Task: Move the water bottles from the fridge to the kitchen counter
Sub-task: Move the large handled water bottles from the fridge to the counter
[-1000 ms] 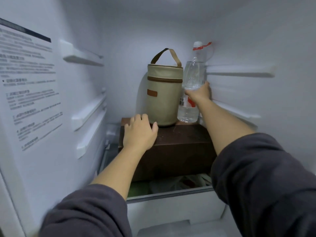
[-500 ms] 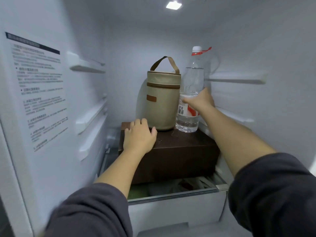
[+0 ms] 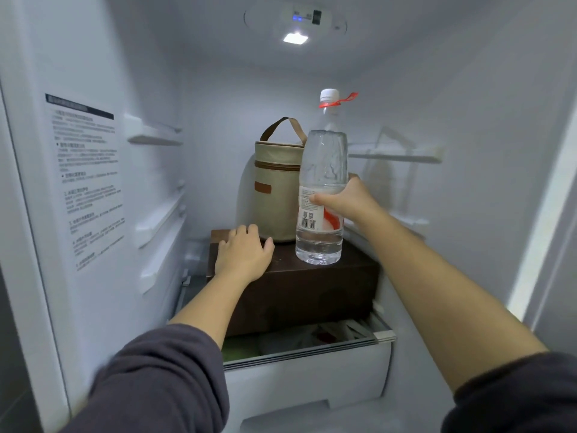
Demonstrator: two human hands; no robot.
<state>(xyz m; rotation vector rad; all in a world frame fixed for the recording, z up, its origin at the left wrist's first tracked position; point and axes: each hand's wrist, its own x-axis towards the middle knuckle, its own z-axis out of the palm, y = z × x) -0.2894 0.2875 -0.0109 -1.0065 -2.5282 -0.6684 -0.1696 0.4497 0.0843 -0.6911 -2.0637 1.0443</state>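
Interior of a lit white fridge [image 3: 468,89]. Nearest, a drawer [image 3: 306,370] sits below a dark brown box [image 3: 312,285]. The left hand [image 3: 242,257] lies flat, fingers spread, on the box top. The right hand [image 3: 346,200] is wrapped around the upright water bottle [image 3: 323,164], beside a beige zip bag [image 3: 276,189] behind.

Wall sticker [image 3: 87,179] text too small to read — drawer [image 3: 306,379] contents blurred.

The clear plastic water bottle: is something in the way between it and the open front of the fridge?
Nothing visible. The clear plastic water bottle, gripped by the right hand, has open space in front.
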